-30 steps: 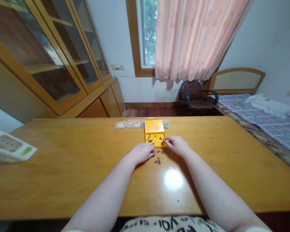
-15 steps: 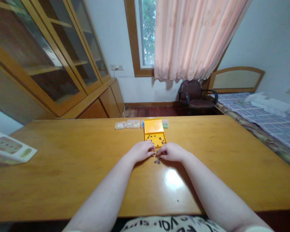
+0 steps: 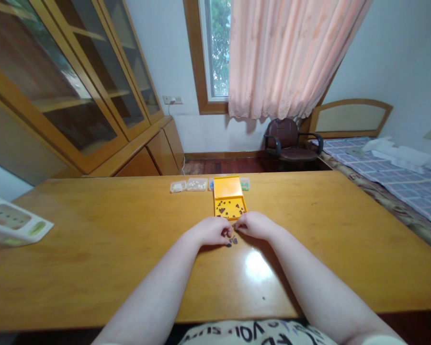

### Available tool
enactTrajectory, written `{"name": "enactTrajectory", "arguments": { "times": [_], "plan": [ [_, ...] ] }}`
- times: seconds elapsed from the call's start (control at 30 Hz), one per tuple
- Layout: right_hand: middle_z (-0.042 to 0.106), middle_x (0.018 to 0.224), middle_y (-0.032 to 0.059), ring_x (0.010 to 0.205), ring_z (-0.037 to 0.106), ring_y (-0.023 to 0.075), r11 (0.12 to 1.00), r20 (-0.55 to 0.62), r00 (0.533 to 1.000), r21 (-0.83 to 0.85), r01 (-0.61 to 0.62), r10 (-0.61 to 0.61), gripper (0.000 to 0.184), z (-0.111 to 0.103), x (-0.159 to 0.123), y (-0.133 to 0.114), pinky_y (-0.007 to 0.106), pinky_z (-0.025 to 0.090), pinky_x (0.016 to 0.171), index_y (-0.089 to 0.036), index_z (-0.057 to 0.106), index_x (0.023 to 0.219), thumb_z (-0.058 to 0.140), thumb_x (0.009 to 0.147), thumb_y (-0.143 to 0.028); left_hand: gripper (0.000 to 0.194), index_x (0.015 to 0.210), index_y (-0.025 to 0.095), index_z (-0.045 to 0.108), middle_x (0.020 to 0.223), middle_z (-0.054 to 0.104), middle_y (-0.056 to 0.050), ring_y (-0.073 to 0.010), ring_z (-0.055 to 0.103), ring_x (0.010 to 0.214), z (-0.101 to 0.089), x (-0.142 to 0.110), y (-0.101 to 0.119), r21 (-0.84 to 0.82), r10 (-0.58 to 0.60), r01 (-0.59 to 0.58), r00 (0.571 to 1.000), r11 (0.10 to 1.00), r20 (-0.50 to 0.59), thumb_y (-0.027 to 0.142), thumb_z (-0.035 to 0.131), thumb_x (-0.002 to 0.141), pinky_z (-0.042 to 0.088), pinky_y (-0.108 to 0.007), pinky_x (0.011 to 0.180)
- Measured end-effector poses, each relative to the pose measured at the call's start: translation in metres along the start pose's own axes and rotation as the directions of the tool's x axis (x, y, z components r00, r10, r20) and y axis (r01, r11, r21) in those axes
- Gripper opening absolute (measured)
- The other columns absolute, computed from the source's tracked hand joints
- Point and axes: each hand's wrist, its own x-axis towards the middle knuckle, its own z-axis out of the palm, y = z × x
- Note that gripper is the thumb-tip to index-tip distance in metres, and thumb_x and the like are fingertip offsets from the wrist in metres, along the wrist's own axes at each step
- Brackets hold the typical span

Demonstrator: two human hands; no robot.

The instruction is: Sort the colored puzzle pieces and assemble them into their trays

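Note:
My left hand (image 3: 214,231) rests on the table just in front of the yellow box, beside a small cluster of dark brown pieces (image 3: 233,240). Its fingers are curled, with the thumb apart from them and nothing visible between. Opposite it, my right hand (image 3: 254,224) has its fingertips pinched together at a small dark piece (image 3: 234,225), partly covered by the fingers. Beyond both hands lies the yellow box (image 3: 229,188), its lid tipped back, with several small dark pieces scattered inside.
Behind the yellow box stand small clear trays (image 3: 197,184) with pale, blue and green pieces. A white and clear box (image 3: 16,221) is at the table's left. One dark speck (image 3: 264,298) lies near the front edge. A chair (image 3: 287,139) and bed are beyond the table (image 3: 326,230).
My left hand has moved back toward me, uncovering more pieces in the yellow box, and its thumb has come down beside the cluster. My right hand has shifted only slightly.

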Motion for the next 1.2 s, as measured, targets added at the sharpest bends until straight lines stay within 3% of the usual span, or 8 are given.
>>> {"name": "enactTrajectory", "arguments": {
  "times": [0.13, 0.3, 0.5, 0.73, 0.87, 0.97, 1.1, 1.2],
  "plan": [
    [0.071, 0.086, 0.0036, 0.076, 0.062, 0.0161, 0.999, -0.106, 0.993, 0.029, -0.042, 0.045, 0.021, 0.001, 0.002, 0.003, 0.023, 0.039, 0.066, -0.024, 0.072, 0.088, 0.052, 0.084, -0.029, 0.014, 0.083, 0.024, 0.065, 0.078, 0.066, 0.003, -0.0123, 0.057, 0.068, 0.003, 0.001, 0.000, -0.006, 0.011, -0.011, 1.000, 1.000, 0.002, 0.027, 0.063, 0.070, 0.038, -0.021, 0.058],
    [0.070, 0.096, 0.0056, 0.083, 0.061, 0.0152, 0.982, -0.316, 0.931, 0.103, -0.159, 0.184, 0.024, -0.001, 0.002, 0.008, 0.023, 0.040, 0.072, -0.021, 0.068, 0.099, 0.049, 0.086, -0.028, 0.011, 0.080, 0.023, 0.065, 0.079, 0.067, 0.002, -0.0129, 0.057, 0.069, 0.005, 0.002, -0.001, 0.004, 0.024, -0.024, 0.999, 1.000, -0.030, 0.024, 0.057, 0.073, 0.039, -0.021, 0.060],
    [0.069, 0.074, 0.0009, 0.065, 0.058, 0.0128, 0.989, -0.061, 0.995, 0.129, -0.075, 0.084, 0.016, -0.004, -0.003, 0.004, 0.022, 0.036, 0.058, -0.022, 0.071, 0.080, 0.058, 0.077, -0.031, 0.011, 0.080, 0.023, 0.065, 0.076, 0.066, 0.002, -0.0129, 0.056, 0.067, 0.007, 0.003, -0.005, 0.027, 0.023, -0.022, 0.998, 0.999, -0.051, 0.024, 0.056, 0.074, 0.037, -0.021, 0.057],
    [0.069, 0.074, -0.0034, 0.062, 0.057, 0.0106, 0.957, 0.074, 0.995, 0.286, 0.037, -0.061, 0.017, 0.000, -0.004, -0.006, 0.019, 0.036, 0.057, -0.024, 0.071, 0.081, 0.069, 0.066, -0.032, 0.010, 0.082, 0.023, 0.065, 0.079, 0.065, 0.001, -0.0142, 0.057, 0.069, 0.006, 0.003, -0.009, 0.059, -0.005, 0.011, 0.995, 0.998, -0.097, 0.025, 0.057, 0.077, 0.037, -0.021, 0.057],
    [0.069, 0.075, -0.0036, 0.064, 0.058, 0.0112, 0.968, 0.076, 0.996, 0.250, 0.029, -0.049, 0.015, 0.003, -0.002, -0.007, 0.020, 0.037, 0.058, -0.026, 0.071, 0.082, 0.066, 0.069, -0.029, 0.009, 0.084, 0.022, 0.063, 0.083, 0.065, 0.000, -0.0144, 0.058, 0.072, 0.004, 0.003, -0.010, 0.061, -0.017, 0.025, 0.991, 0.998, -0.134, 0.025, 0.056, 0.079, 0.040, -0.022, 0.061],
    [0.071, 0.079, -0.0023, 0.068, 0.060, 0.0124, 0.981, 0.047, 0.998, 0.194, 0.026, -0.035, 0.013, 0.003, 0.000, -0.006, 0.021, 0.038, 0.062, -0.026, 0.072, 0.082, 0.063, 0.073, -0.029, 0.009, 0.086, 0.022, 0.062, 0.088, 0.063, -0.001, -0.0146, 0.057, 0.076, 0.004, 0.005, -0.013, 0.076, -0.012, 0.031, 0.973, 0.997, -0.230, 0.026, 0.055, 0.081, 0.043, -0.023, 0.067],
    [0.071, 0.082, -0.0005, 0.072, 0.061, 0.0138, 0.990, 0.015, 1.000, 0.144, -0.007, 0.005, 0.015, 0.000, 0.000, -0.005, 0.022, 0.039, 0.064, -0.025, 0.072, 0.084, 0.062, 0.074, -0.031, 0.012, 0.091, 0.021, 0.061, 0.096, 0.061, -0.003, -0.0159, 0.057, 0.087, 0.004, 0.008, -0.017, 0.099, -0.047, 0.098, 0.904, 0.990, -0.425, 0.026, 0.052, 0.084, 0.043, -0.025, 0.078],
    [0.071, 0.079, -0.0003, 0.069, 0.060, 0.0134, 0.990, -0.010, 0.999, 0.136, -0.043, 0.045, 0.015, -0.004, -0.002, -0.004, 0.021, 0.038, 0.062, -0.025, 0.072, 0.084, 0.061, 0.075, -0.030, 0.015, 0.097, 0.020, 0.059, 0.100, 0.060, -0.004, -0.0169, 0.057, 0.090, 0.003, 0.008, -0.019, 0.108, -0.092, 0.165, 0.867, 0.980, -0.490, 0.026, 0.051, 0.086, 0.044, -0.028, 0.080]
  ]
}}
